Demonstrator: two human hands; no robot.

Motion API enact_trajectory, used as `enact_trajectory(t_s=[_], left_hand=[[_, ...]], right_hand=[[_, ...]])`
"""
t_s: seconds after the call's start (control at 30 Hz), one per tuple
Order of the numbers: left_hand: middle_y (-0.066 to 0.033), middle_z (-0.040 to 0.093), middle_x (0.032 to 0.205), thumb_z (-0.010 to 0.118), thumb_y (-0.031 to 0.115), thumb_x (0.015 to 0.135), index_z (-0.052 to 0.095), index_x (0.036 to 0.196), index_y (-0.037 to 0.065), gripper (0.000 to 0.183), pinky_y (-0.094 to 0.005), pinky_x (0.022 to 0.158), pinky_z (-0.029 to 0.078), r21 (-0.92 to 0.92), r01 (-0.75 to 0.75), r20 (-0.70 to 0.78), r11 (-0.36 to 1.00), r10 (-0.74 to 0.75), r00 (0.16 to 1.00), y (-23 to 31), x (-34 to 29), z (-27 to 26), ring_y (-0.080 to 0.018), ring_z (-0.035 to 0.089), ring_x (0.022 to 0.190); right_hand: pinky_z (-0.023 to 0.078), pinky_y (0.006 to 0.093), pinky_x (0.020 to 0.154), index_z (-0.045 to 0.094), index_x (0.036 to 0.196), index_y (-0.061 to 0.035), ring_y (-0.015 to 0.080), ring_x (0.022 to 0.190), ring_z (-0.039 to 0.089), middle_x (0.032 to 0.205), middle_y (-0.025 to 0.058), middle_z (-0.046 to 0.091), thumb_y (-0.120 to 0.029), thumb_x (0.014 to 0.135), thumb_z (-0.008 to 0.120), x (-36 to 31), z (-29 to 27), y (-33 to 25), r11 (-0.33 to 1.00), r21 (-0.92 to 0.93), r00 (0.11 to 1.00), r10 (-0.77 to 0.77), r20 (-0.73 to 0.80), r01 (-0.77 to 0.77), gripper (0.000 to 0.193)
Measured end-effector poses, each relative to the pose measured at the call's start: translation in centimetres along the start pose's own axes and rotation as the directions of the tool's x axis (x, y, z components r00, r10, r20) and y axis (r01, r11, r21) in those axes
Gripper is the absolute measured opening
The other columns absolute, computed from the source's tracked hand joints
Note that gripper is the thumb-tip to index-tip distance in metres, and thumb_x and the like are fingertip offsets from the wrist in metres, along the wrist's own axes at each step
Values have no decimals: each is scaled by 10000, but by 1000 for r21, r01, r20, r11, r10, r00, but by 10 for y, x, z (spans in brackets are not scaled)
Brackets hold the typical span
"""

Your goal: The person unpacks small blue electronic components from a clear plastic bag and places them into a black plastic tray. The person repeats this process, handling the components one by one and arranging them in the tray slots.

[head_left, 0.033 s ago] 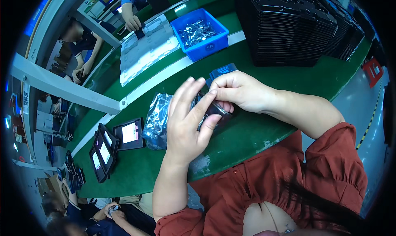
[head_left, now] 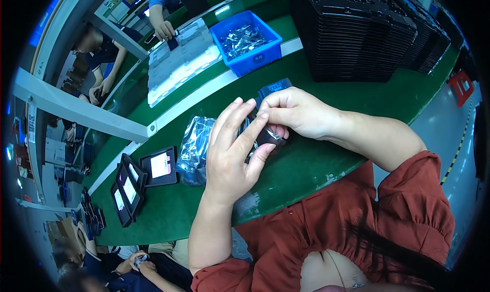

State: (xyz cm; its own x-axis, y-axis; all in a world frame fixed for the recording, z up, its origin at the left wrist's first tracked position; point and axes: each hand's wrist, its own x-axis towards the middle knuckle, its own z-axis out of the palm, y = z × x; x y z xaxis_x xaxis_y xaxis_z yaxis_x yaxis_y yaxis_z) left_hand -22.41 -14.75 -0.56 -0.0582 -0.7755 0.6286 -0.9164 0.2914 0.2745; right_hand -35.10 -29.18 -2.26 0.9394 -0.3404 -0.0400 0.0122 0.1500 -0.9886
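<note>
My left hand [head_left: 229,154] curves over a small dark, shiny piece [head_left: 268,137], its thumb and index finger on either side of it. At the tip of that index finger, my right hand [head_left: 303,113] is closed in a pinch. What the pinch holds is too small and covered to make out. A crumpled clear plastic bag [head_left: 194,151] with dark contents lies by my left hand, partly behind it. Just beyond my right fingers is a blue block with pale print [head_left: 274,88].
A blue bin [head_left: 255,62] of small metal parts stands beyond my hands. Tall stacks of black trays [head_left: 357,47] rise at the far right. Shallow black trays with white labels [head_left: 159,168] lie left on the green table [head_left: 326,162]. Across it, a co-worker's hand [head_left: 165,30] touches a pale panel [head_left: 178,62].
</note>
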Motion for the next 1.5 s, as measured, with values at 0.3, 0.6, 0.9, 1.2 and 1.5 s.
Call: enact_trajectory(t_s=[0.3, 0.6, 0.9, 1.2, 1.5], left_hand=[[-125, 617, 1087, 729, 22, 661, 623, 1026, 20, 380, -419, 894, 468, -84, -22, -37, 996, 19, 999, -1, 2, 7, -336, 574, 1042], [-100, 609, 875, 706, 10, 686, 646, 905, 33, 228, -395, 806, 469, 65, -35, -82, 997, 41, 996, 2, -2, 8, -309, 576, 900], [-86, 563, 776, 699, 27, 675, 576, 776, 38, 160, -441, 824, 449, -3, -104, -74, 995, 104, 992, 1, 0, 2, -295, 557, 834], [-82, 563, 770, 698, 39, 702, 570, 774, 41, 147, -427, 811, 448, -92, -95, -82, 991, 88, 993, -1, 1, 3, -301, 556, 836], [-82, 567, 774, 695, 10, 687, 586, 778, 37, 144, -401, 755, 457, -28, -85, -87, 996, 82, 993, 0, 1, 11, -301, 554, 828]], right_hand=[[416, 189, 525, 598, 803, -44, 42, 565, 494, 652, -17, 536, -199, 961, 523, 1, -1, -4, 995, -97, 997, 15, -72, -22, 233], [426, 203, 526, 600, 775, -32, 38, 568, 492, 641, -22, 534, -159, 935, 539, -4, 8, -10, 961, -275, 991, -34, -126, -2, 214], [477, 414, 654, 606, 739, 5, 340, 706, 599, 728, 175, 611, -144, 820, 561, 0, 3, -5, 514, -805, 888, -459, 35, 298, 176], [479, 392, 654, 603, 759, 6, 305, 726, 596, 776, 149, 597, -99, 805, 593, 4, -2, -4, 463, -811, 872, -476, 114, 359, 115], [490, 335, 647, 632, 746, -1, 232, 720, 610, 787, 117, 597, -142, 755, 652, -4, -2, -10, 653, -684, 919, -389, 67, 326, 142]])
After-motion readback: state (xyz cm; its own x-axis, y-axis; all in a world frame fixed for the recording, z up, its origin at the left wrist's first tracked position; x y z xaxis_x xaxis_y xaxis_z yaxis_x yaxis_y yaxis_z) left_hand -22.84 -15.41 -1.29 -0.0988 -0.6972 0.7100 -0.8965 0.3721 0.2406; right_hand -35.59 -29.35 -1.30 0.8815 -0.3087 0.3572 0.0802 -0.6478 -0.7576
